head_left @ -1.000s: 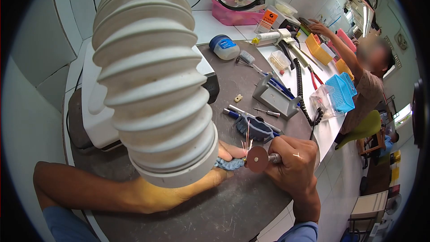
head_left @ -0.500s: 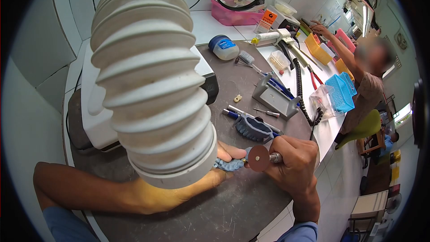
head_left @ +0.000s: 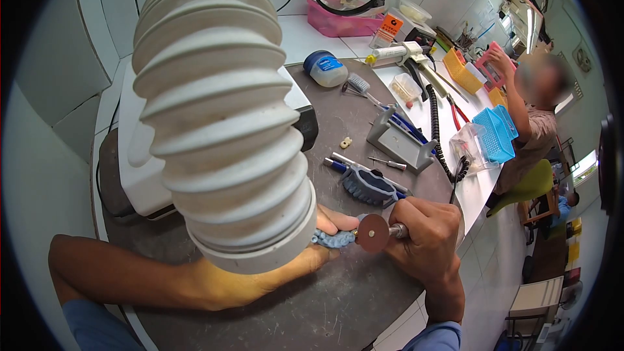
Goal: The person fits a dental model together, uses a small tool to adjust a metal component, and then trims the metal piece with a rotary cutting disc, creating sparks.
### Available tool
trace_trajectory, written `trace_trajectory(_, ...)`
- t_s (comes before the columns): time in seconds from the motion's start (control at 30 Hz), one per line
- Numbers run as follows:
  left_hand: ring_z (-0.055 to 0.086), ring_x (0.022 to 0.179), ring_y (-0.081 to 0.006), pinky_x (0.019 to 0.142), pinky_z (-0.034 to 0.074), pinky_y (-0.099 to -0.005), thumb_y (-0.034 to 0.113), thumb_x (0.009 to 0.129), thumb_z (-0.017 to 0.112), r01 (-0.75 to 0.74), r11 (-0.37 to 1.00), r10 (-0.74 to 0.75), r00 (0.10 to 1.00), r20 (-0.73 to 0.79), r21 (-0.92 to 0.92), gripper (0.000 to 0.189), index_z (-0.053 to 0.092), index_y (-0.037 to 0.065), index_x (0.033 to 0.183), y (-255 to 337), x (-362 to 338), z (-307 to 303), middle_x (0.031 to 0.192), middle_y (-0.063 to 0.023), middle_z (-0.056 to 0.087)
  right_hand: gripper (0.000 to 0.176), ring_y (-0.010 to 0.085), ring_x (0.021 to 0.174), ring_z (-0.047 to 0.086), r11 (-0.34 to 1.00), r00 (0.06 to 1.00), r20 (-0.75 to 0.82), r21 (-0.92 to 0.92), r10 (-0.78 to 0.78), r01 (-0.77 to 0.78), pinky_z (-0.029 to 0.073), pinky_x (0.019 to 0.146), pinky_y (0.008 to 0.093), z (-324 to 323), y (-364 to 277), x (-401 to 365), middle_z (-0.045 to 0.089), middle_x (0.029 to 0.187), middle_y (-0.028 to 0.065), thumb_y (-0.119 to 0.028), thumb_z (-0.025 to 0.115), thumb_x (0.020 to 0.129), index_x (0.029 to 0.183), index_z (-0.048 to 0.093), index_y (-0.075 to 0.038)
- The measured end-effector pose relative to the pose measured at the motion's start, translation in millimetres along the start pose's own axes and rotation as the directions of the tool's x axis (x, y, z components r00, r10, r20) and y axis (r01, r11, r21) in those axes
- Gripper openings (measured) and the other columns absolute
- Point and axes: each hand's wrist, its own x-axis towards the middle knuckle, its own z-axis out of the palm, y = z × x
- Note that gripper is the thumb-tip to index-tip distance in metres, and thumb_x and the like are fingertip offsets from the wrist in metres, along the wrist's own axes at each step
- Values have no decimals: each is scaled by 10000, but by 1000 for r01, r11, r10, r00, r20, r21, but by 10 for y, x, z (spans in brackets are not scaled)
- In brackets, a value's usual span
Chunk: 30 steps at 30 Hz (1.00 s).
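My left hand (head_left: 311, 259), partly hidden behind the wide hose, is closed around a blue-grey dental model (head_left: 335, 240) with its teeth showing. My right hand (head_left: 426, 237) grips a metal rotary handpiece (head_left: 399, 230) fitted with a round brown disc (head_left: 373, 239). The disc's left edge is right at the model's end, where a small gold-coloured spot shows. Just beyond my hands lies a second blue-grey dental model (head_left: 364, 188), beside a pen (head_left: 335, 165). A small cream-coloured piece (head_left: 346, 142) and a thin metal bur (head_left: 389, 163) rest farther back.
A ribbed white hose (head_left: 221, 123) fills the left-centre above the bench. A grey stand (head_left: 398, 144), coiled black cable (head_left: 437, 130), jar (head_left: 325, 69) and blue basket (head_left: 497, 135) stand behind. On the right a person (head_left: 536, 117) sits holding a pink frame (head_left: 489, 68).
The disc has moved slightly left against the model's end. The co-worker's hand has drawn back from the far shelf to the pink frame. My left hand stays almost in place.
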Motion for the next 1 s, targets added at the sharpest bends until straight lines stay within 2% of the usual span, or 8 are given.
trace_trajectory(0.47, 555, 1230, -217, 1019, 511, -312, -103, 879, 616, 2, 997, -4, 1000, 23, 79, 266, 475, 67, 1029, 30, 30, -5, 1273, -222, 574, 487, 171, 417, 497, 999, 999, -6, 12, 40, -40, 368, 409, 312, -9, 10, -13, 463, 510, 15, -413, 861, 647, 626, 494, -94)
trace_trajectory(0.63, 563, 1221, -215, 1019, 512, -311, -100, 876, 622, -41, 989, 36, 999, 38, 139, 261, 477, 56, 1025, 49, 26, -3, 1262, -216, 582, 473, 171, 417, 502, 999, 1000, -8, 23, 25, -25, 372, 408, 314, -4, 18, -15, 477, 511, 13, -399, 868, 642, 628, 505, -95)
trace_trajectory(0.77, 570, 1211, -215, 1014, 516, -309, -93, 875, 629, -70, 989, 64, 997, 47, 130, 257, 478, 51, 1026, 16, 19, -16, 1252, -215, 587, 471, 171, 418, 504, 1000, 1000, -3, 12, 20, -20, 374, 410, 315, -16, 6, -3, 478, 510, 14, -396, 869, 640, 631, 507, -96)
trace_trajectory(0.83, 574, 1205, -214, 1013, 517, -306, -84, 877, 633, 18, 1000, -18, 1000, 0, 11, 253, 478, 48, 1028, 28, 13, 6, 1253, -218, 585, 465, 170, 418, 505, 1000, 1000, 1, 12, 16, -16, 375, 411, 314, -18, 6, 0, 479, 512, 13, -394, 865, 646, 635, 509, -96)
trace_trajectory(1.0, 576, 1202, -210, 1015, 515, -304, -81, 880, 629, -19, 1000, 19, 1000, 2, 12, 246, 476, 48, 1024, -48, 8, -20, 1271, -233, 572, 459, 172, 421, 507, 1000, 1000, 3, 14, 13, -13, 377, 413, 311, -10, 10, -11, 479, 516, 16, -390, 860, 654, 636, 507, -96)
